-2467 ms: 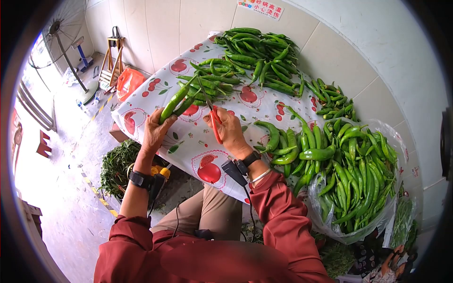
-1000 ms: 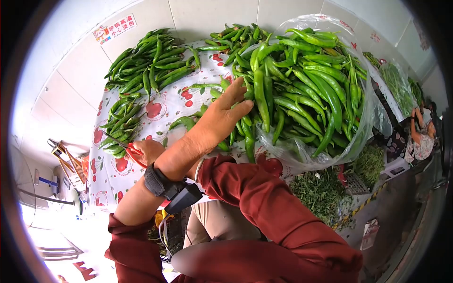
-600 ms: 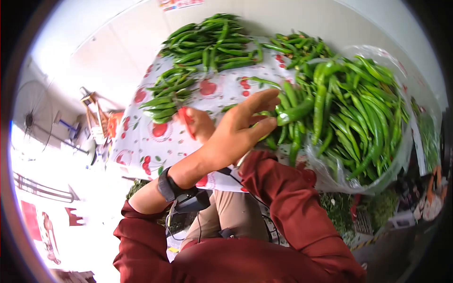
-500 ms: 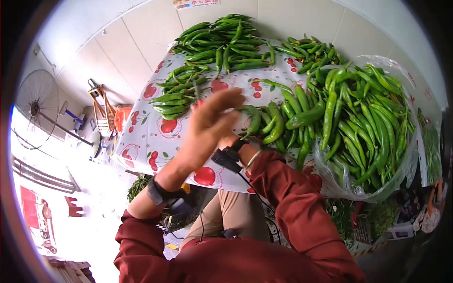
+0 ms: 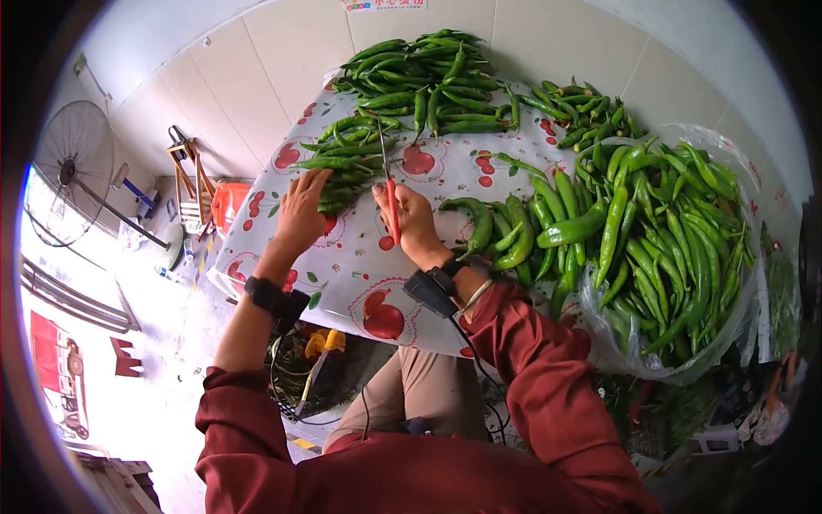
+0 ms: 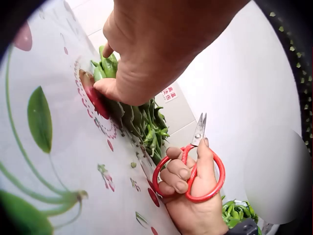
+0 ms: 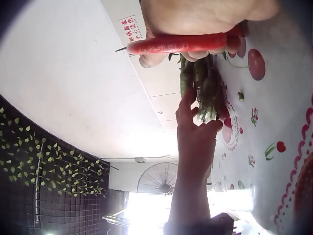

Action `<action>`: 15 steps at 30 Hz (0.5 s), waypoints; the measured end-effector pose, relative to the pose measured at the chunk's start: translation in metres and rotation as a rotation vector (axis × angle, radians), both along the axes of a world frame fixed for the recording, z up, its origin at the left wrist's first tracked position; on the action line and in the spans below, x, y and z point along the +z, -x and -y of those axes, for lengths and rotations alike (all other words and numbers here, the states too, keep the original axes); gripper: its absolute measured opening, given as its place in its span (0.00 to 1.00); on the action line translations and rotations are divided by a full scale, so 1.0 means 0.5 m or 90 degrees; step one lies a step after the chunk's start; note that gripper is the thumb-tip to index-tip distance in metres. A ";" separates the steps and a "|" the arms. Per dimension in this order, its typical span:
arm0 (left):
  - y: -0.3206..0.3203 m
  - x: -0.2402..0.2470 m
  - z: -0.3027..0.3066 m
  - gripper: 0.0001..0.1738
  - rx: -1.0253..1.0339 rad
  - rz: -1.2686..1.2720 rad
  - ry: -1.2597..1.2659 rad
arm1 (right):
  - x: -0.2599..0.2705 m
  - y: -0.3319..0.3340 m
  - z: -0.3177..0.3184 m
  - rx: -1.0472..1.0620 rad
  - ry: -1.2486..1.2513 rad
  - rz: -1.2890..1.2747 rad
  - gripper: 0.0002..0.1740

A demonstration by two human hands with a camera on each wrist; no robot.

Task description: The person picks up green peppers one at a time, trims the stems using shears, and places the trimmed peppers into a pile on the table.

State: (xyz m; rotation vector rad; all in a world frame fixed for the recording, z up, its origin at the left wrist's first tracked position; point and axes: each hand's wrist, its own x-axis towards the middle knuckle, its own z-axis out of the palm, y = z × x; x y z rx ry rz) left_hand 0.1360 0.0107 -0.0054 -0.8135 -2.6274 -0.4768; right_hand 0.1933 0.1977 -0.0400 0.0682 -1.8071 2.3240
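In the head view my left hand [image 5: 301,212] reaches the near end of a small row of green peppers [image 5: 346,163]. Its fingers lie straight along them, and the left wrist view shows the thumb [image 6: 106,88] at the side of the peppers [image 6: 108,66]. My right hand [image 5: 413,224] grips red-handled scissors [image 5: 392,210] just right of that row, blades pointing away from me. In the left wrist view the fingers of my right hand [image 6: 193,196] pass through the handle loops, and the blades [image 6: 200,128] are nearly together.
A big heap of peppers [image 5: 672,248] fills a clear plastic bag [image 5: 634,364] at the right. Other piles lie at the back [image 5: 419,77] and back right [image 5: 591,110] of the fruit-patterned tablecloth [image 5: 351,295]. A tiled wall [image 5: 548,43] stands behind. A fan [image 5: 68,167] is at the left.
My left hand held peppers beside the scissors, then crossed over my right arm to the heap. It has swung back left, without those peppers, to the small row. My right hand keeps the scissors.
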 end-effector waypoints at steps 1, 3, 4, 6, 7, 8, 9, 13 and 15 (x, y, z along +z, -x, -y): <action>0.000 0.005 -0.002 0.40 0.024 -0.007 0.044 | 0.001 0.000 0.001 -0.004 -0.008 0.003 0.24; 0.006 0.014 -0.001 0.41 0.038 -0.001 0.086 | 0.003 -0.002 0.002 -0.007 -0.015 0.007 0.24; 0.006 0.022 -0.002 0.42 0.050 0.000 0.128 | 0.003 -0.003 0.002 -0.012 -0.023 0.002 0.24; 0.002 0.037 -0.003 0.42 0.075 0.038 0.148 | 0.005 -0.005 0.001 -0.017 -0.031 -0.004 0.24; 0.000 0.044 -0.005 0.41 0.100 0.075 0.168 | 0.001 -0.004 0.001 -0.017 -0.031 -0.006 0.24; -0.006 0.048 -0.004 0.41 0.101 0.071 0.168 | 0.000 -0.003 0.001 -0.016 -0.031 -0.011 0.23; -0.017 0.050 -0.002 0.41 0.091 0.079 0.147 | -0.001 -0.001 0.002 -0.016 -0.030 -0.015 0.23; -0.041 0.038 0.011 0.33 0.044 0.112 0.103 | -0.001 -0.001 0.004 -0.040 -0.053 -0.015 0.24; -0.052 0.013 0.024 0.28 -0.010 0.118 0.034 | 0.004 -0.006 0.005 -0.034 -0.056 -0.008 0.24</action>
